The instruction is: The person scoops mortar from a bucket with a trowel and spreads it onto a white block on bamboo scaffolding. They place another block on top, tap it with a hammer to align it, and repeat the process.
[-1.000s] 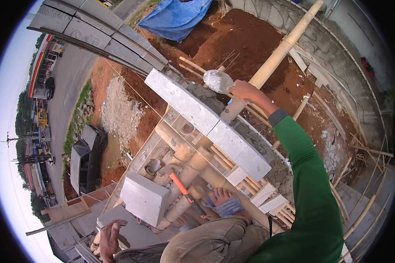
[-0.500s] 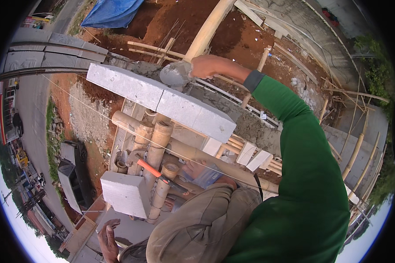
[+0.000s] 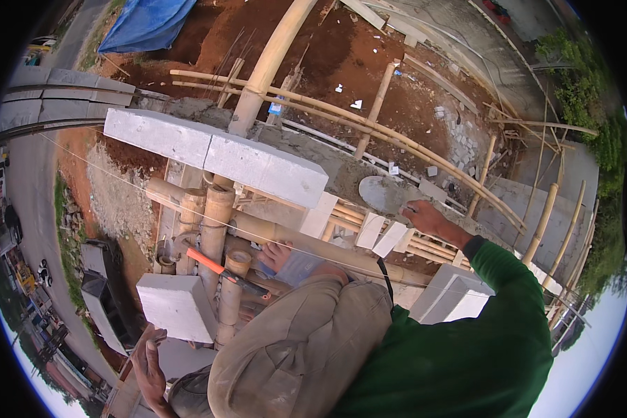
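My right hand [image 3: 427, 219] is closed round the handle of a trowel, whose roundish grey blade [image 3: 380, 193] lies over the mortar-covered wall top [image 3: 341, 169]. Left of the blade, two long white blocks [image 3: 265, 166] sit end to end along the wall. At the lower left, my left hand [image 3: 150, 366] is raised with its fingers apart, holding nothing, close to a loose white block [image 3: 176, 306]. A hammer [image 3: 219, 269] with an orange and black handle rests on the bamboo poles between that block and my knee.
Thick bamboo poles [image 3: 313, 244] run beneath me, lashed to uprights. A thin string [image 3: 272, 240] stretches across the work. Another pale block [image 3: 453, 292] stands by my right arm. Beyond the wall lie red soil [image 3: 341, 56] and a blue tarp [image 3: 146, 28]; a parked vehicle [image 3: 101, 285] is below left.
My right hand has carried the trowel rightward along the wall, away from the two set blocks. The view has shifted, revealing the block by my right arm. My left hand remains raised and open.
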Motion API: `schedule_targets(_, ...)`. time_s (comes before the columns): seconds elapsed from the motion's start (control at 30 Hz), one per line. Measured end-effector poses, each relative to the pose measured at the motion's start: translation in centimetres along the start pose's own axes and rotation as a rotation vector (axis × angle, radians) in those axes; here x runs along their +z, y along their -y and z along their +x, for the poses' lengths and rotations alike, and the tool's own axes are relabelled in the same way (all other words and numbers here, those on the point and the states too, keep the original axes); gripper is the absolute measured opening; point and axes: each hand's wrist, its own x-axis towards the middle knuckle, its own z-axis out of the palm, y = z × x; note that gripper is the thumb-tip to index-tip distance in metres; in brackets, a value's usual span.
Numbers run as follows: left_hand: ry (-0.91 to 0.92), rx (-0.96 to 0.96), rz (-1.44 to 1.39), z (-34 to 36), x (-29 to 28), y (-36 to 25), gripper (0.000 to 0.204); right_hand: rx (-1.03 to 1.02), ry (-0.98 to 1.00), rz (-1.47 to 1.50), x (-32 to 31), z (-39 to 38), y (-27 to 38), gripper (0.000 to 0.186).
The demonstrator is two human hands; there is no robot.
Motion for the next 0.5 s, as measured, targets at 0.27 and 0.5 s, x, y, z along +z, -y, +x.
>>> schedule_targets(0.27,0.022,0.013,0.031,-1.2,0.0,-1.0,0.065,-0.084,0.006,0.064,4.1,2.0,1.6,0.053)
schedule_targets(0.5,-0.065,0.026,0.121,-2.6,0.0,-0.1,0.064,-0.117,0.003,0.162,5.8,4.3,4.6,0.053)
